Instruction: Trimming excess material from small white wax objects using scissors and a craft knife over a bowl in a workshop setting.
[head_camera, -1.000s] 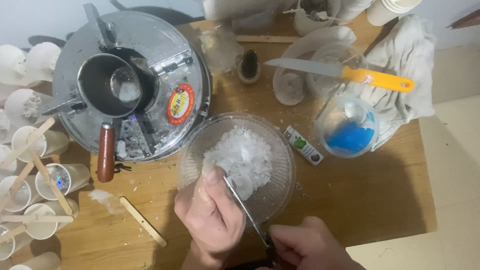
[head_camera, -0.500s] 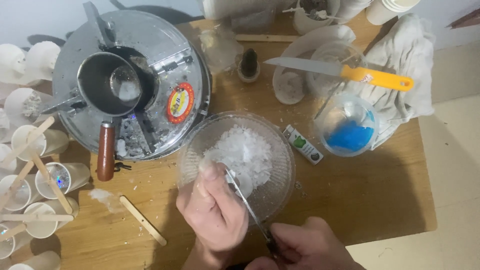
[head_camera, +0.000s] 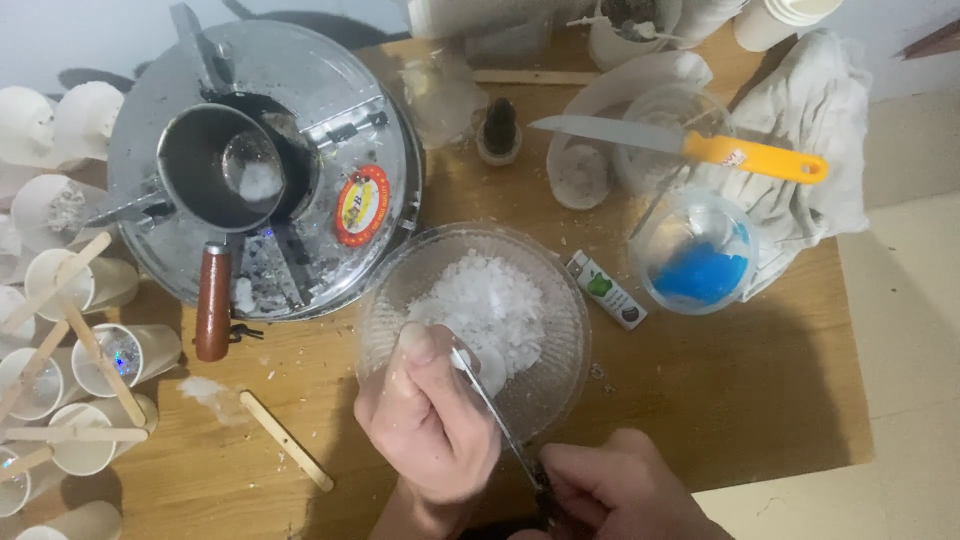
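Note:
A clear glass bowl holds white flakes at the table's middle. My left hand grips a white chunk over the bowl's near rim. My right hand, at the bottom edge, is shut on the handle of a thin knife, and the blade rests against that chunk.
A round metal pot lid with a small wooden-handled pan sits at the left. White cups with wooden sticks line the left edge. An orange-handled knife, a blue-filled cup, a cloth and a lighter lie to the right.
The knife blade has shifted slightly against the white chunk, and my left hand has shifted a little over the bowl's rim. The rest of the table is unchanged.

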